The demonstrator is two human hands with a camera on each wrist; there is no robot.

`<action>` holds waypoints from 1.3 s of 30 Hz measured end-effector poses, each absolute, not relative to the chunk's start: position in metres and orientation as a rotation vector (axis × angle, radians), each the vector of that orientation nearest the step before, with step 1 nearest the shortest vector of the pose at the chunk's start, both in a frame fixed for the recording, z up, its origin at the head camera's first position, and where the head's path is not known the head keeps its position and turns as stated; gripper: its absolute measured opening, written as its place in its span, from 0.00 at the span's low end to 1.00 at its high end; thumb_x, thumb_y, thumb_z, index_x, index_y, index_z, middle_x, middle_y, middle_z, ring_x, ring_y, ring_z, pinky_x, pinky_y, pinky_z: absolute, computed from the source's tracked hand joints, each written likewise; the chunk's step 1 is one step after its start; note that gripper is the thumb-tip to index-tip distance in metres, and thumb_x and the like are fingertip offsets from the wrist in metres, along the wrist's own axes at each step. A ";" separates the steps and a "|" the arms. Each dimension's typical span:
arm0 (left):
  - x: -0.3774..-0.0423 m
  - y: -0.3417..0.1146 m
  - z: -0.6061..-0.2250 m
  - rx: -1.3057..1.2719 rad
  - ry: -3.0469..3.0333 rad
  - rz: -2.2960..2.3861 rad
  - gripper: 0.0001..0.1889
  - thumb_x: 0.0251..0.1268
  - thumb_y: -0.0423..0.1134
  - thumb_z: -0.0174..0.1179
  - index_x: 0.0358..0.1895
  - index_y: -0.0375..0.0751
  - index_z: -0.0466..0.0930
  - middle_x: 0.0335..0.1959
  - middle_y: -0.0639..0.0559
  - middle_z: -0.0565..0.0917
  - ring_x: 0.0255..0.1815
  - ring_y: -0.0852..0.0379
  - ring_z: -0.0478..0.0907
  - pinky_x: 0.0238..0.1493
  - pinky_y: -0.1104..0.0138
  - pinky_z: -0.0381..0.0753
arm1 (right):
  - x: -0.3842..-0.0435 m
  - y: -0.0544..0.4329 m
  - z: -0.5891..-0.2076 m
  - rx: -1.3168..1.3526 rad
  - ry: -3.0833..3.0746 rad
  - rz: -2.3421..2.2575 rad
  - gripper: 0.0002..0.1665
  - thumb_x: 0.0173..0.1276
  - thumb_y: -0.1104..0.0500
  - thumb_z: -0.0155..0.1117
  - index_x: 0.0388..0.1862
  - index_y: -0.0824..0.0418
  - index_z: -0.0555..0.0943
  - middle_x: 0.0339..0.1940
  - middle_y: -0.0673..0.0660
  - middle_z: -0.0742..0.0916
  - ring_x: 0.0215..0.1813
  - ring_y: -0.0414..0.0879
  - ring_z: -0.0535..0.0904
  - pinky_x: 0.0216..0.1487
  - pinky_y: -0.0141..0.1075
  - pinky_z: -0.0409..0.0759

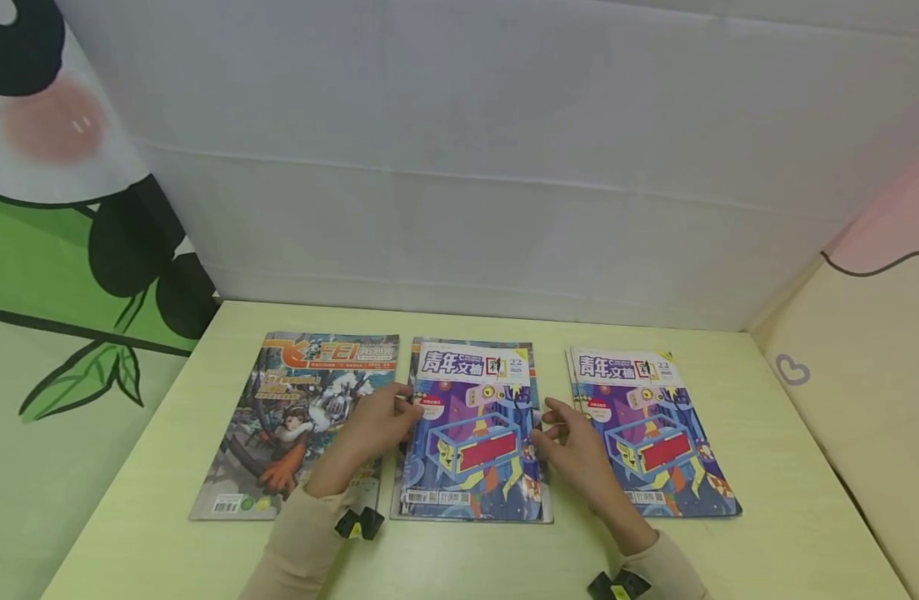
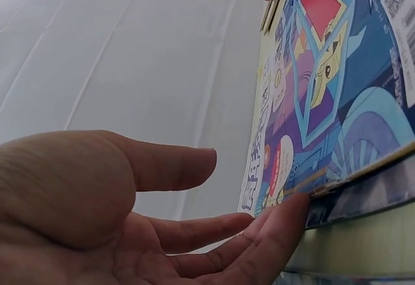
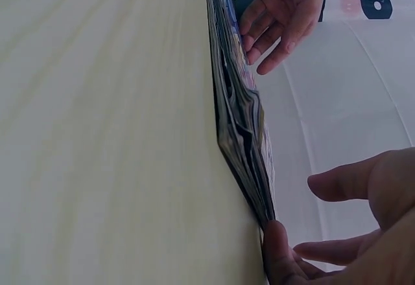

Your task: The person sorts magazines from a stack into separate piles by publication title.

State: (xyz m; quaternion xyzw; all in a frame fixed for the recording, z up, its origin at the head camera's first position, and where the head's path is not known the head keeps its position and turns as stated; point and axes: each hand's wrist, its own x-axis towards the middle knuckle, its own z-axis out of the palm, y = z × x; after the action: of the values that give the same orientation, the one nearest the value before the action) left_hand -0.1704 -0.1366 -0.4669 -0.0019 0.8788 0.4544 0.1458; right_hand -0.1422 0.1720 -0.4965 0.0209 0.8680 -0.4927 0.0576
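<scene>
A purple-and-blue magazine (image 1: 481, 392) lies on top of a larger grey-edged magazine (image 1: 546, 505) in the middle of the table. At its left edge is my left hand (image 1: 377, 423), fingertips right at the side and thumb held apart above. My right hand (image 1: 575, 450) is at the opposite edge. In the right wrist view, one of its fingertips (image 3: 275, 236) touches the side of the stacked pages (image 3: 243, 123), while the thumb (image 3: 340, 181) stands clear. Neither thumb pinches the cover.
To the left lies a grey magazine (image 1: 309, 417) with an orange title, partly under my left forearm. A small stack of purple magazines (image 1: 654, 433) sits on the right, beside my right hand. The pale table (image 1: 459, 558) ends at a white cloth backdrop (image 1: 489, 233).
</scene>
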 end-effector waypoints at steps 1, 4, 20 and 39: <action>-0.170 -0.136 -0.467 -0.010 2.523 1.316 0.26 0.84 0.37 0.62 0.74 0.22 0.73 0.52 0.36 0.90 0.40 0.46 0.92 0.45 0.53 0.91 | -0.142 0.172 -0.497 0.061 2.636 -1.488 0.37 0.78 0.64 0.72 0.80 0.75 0.72 0.60 0.66 0.86 0.54 0.54 0.85 0.47 0.34 0.86; -0.169 -0.133 -0.467 0.003 2.489 1.348 0.26 0.84 0.36 0.61 0.74 0.22 0.73 0.49 0.38 0.89 0.40 0.46 0.92 0.45 0.55 0.91 | -0.142 0.173 -0.496 0.053 2.653 -1.467 0.37 0.78 0.65 0.72 0.80 0.76 0.72 0.60 0.66 0.87 0.53 0.53 0.85 0.48 0.36 0.86; -0.167 -0.121 -0.472 0.101 2.474 1.335 0.16 0.83 0.34 0.62 0.60 0.21 0.79 0.30 0.50 0.76 0.30 0.57 0.77 0.35 0.64 0.77 | -0.145 0.176 -0.495 0.181 2.558 -1.555 0.36 0.77 0.67 0.72 0.78 0.79 0.72 0.56 0.68 0.86 0.47 0.50 0.78 0.40 0.30 0.78; -0.168 -0.121 -0.478 0.100 2.422 1.418 0.28 0.70 0.25 0.69 0.72 0.26 0.76 0.50 0.40 0.85 0.47 0.47 0.84 0.52 0.52 0.88 | -0.142 0.184 -0.480 -0.046 2.440 -1.496 0.42 0.76 0.73 0.67 0.85 0.68 0.65 0.52 0.63 0.83 0.47 0.51 0.79 0.49 0.40 0.82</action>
State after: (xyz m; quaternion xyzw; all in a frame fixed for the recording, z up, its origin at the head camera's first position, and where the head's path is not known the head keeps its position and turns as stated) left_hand -0.1680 -0.1214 -0.4779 0.0353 0.8505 0.4979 0.1658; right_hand -0.1424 0.1840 -0.4802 -0.0158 0.8441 -0.5176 0.1391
